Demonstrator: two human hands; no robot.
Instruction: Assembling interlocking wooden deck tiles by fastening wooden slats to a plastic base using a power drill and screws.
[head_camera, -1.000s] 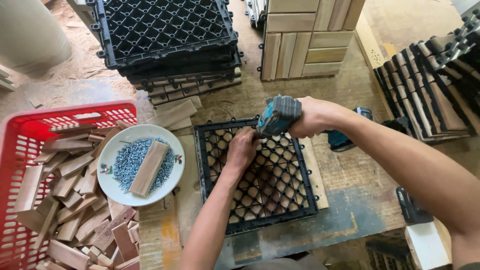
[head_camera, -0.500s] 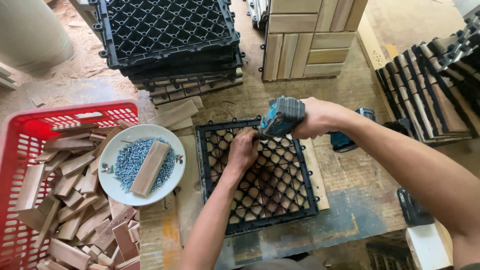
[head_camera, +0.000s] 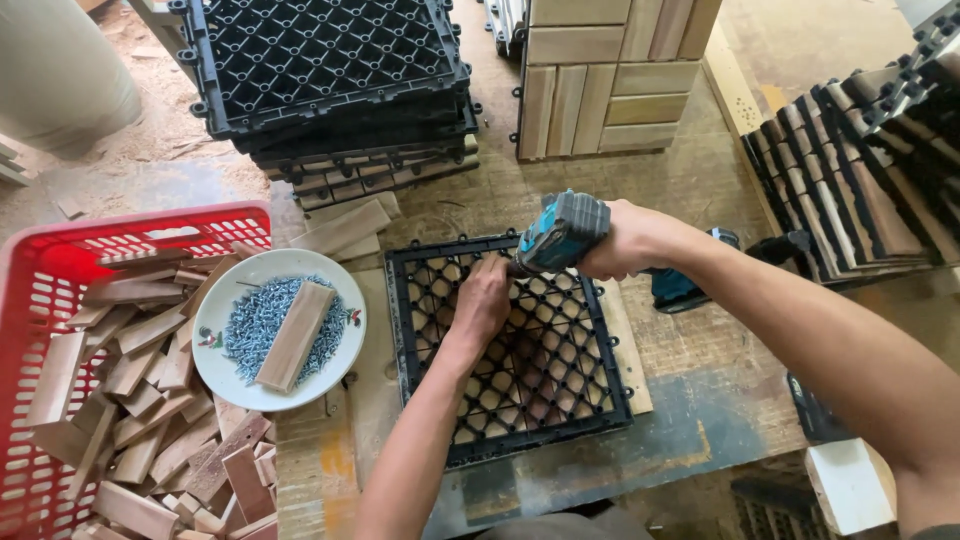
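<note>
A black plastic grid tile (head_camera: 545, 400) lies face down on the workbench, with wooden slats showing through its openings. My left hand (head_camera: 483, 298) rests on the grid near its far edge, fingers pinched at a small spot under the driver tip. My right hand (head_camera: 625, 240) grips a teal cordless screwdriver (head_camera: 558, 232), its nose pointing left and down at that spot. What the left fingers pinch is too small to make out.
A white plate (head_camera: 345, 345) of screws with a wooden block on it sits left of the grid. A red basket (head_camera: 60, 250) of short wood pieces stands at far left. Stacked black grids (head_camera: 330, 60) and finished wooden tiles (head_camera: 600, 80) lie beyond; more tiles (head_camera: 860, 170) lean at right.
The screwdriver and my right hand have shifted slightly right and down toward the grid's far edge. My left hand stays at the same spot.
</note>
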